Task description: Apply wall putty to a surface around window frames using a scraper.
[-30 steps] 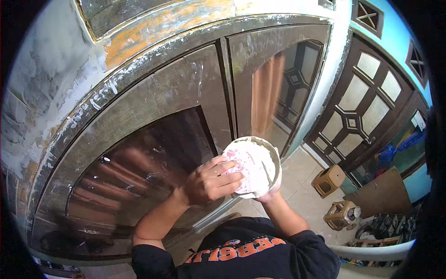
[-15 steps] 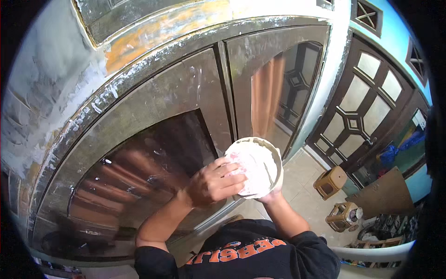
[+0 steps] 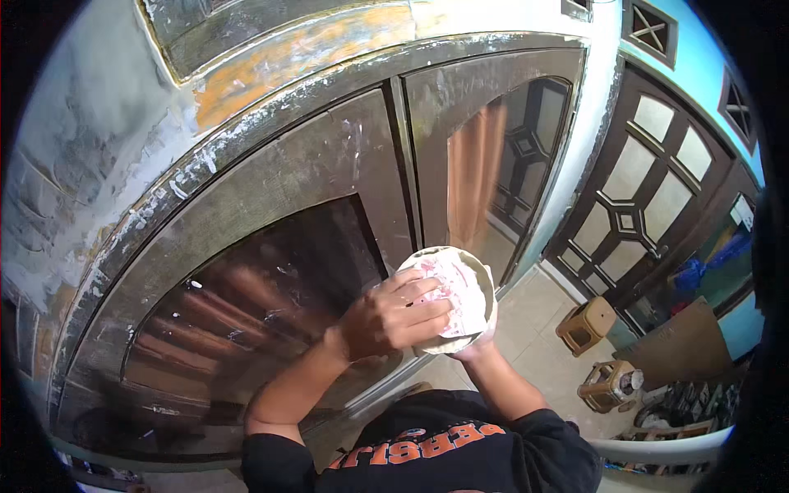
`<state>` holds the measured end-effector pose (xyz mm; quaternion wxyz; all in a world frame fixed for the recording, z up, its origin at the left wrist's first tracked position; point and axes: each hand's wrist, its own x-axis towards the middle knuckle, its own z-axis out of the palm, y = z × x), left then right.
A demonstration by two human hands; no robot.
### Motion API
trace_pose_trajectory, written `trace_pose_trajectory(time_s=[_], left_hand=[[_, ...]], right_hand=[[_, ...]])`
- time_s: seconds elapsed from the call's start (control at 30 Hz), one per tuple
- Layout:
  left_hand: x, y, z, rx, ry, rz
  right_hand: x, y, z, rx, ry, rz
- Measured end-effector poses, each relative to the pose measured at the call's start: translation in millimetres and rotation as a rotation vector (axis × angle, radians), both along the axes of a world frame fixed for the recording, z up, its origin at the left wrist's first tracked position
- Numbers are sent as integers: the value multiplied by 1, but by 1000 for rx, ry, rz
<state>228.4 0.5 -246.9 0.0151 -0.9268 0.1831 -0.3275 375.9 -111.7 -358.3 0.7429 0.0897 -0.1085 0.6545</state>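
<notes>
Double door: brown wood, glazed, two leaves meeting along a dark seam that runs down toward the bowl; the outer frame edge is streaked with white smears.
Wall: grey-white and patchy, bordering the frame on the left.
Floor: pale tiles, showing from the foot of the double door across to the stools; the open room lies on the person's right.
Far door: brown lattice with pale panes, standing well apart from the hands, beyond the tiles.
Clothing: black short-sleeved shirt with orange print, at the lower edge of view.
Stools: two, brown; the upper near the far door, the lower nearer the person. Both well apart from the right forearm.
Bowl: round, pale-rimmed, raised between the person and the double door, its mouth facing up. It overlaps the door in view; whether they touch cannot be told.
Left hand: clamped on the flat piece, fingers bent across its near edge; thumb hidden.
Right hand: clamped on the bowl from below and along its right side; most fingers hidden.
Flat piece: pink, coated in white, positioned over the bowl's mouth, inside the right rim; material cannot be told.
</notes>
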Motion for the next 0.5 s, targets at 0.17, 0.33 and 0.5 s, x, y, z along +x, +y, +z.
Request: trace_pose_trajectory(time_s=[0.17, 0.33, 0.5], left_hand=[[-5, 7, -16, -24, 8, -9], [-12, 11, -24, -25, 15, -9], [-15, 10, -13, 6, -15, -1]], right_hand=[[0, -2, 1, -135, -2, -19], [-1, -2, -1, -120, 25, -11], [-7, -2, 8, -137, 1, 15]])
